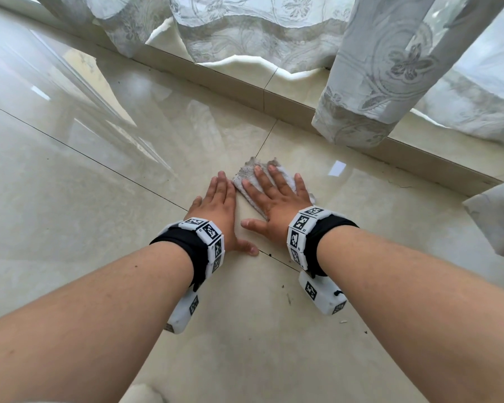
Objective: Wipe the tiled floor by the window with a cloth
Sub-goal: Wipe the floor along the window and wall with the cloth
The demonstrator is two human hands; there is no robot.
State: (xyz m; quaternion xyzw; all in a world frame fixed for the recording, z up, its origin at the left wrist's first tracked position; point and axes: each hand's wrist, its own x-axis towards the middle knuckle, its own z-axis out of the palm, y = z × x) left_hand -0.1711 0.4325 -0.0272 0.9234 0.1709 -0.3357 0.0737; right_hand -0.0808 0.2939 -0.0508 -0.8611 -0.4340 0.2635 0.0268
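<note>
Here, the right hand (277, 202) is pressing flat, fingers spread, on the grey cloth (245, 175) near the window edge of the tiled floor (85, 205); the left hand (220, 210) is resting open on the floor just beside it. Wiping looks under way; the next stroke is probably calling for a firm drag toward the near specks (288, 298).

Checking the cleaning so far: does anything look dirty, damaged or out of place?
Yes. Dark specks lie unwiped on the tiled floor just behind the right hand, and the cloth under it is grey with dirt at its far edge.

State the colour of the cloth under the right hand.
The cloth is dirty greyish white; head view.
</note>
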